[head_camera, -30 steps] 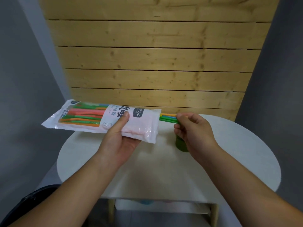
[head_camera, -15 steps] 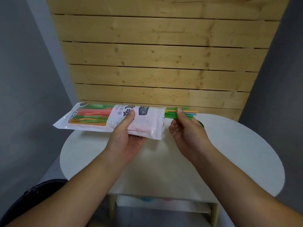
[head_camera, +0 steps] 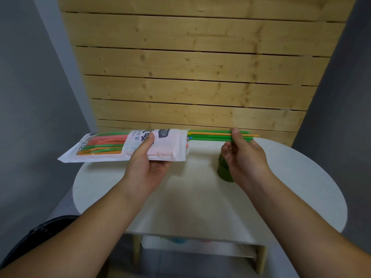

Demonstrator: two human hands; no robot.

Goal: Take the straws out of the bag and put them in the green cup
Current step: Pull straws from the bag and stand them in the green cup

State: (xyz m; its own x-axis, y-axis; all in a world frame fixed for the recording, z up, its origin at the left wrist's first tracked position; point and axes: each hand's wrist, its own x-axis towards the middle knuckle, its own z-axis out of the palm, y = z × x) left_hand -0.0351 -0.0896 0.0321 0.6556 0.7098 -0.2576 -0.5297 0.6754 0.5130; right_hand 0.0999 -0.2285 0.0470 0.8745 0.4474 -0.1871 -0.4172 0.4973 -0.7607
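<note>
A bundle of thin plastic straws [head_camera: 210, 135], mostly green with one orange, a yellow tip and a bit of blue at the bag mouth, lies horizontally in the air, its long axis running left to right across the view. The straws' right ends point toward the right, past the right hand [head_camera: 244, 155]; their left part is still inside the flat pink-and-clear plastic straw bag [head_camera: 128, 146]. More green, orange and pink-red straws show through the bag's clear left window, lying along the same axis. The bag is also held level, its open mouth facing right and its sealed end to the left.

The pink label on the bag carries large Chinese characters partly covered by the thumb, and a small dark tag with pale characters near the mouth; neither reads clearly.

The right hand pinches the protruding straws near their free ends, thumb and fingers closed on them. The left hand [head_camera: 148, 167] grips the bag from below with the thumb pressed on top of the label, fingers clamped on it.

Below the right hand, a dark green cup [head_camera: 222, 171] stands on the round white table [head_camera: 200, 207], partly hidden by the hand. Behind is a wall of pale wooden planks [head_camera: 190, 67].
</note>
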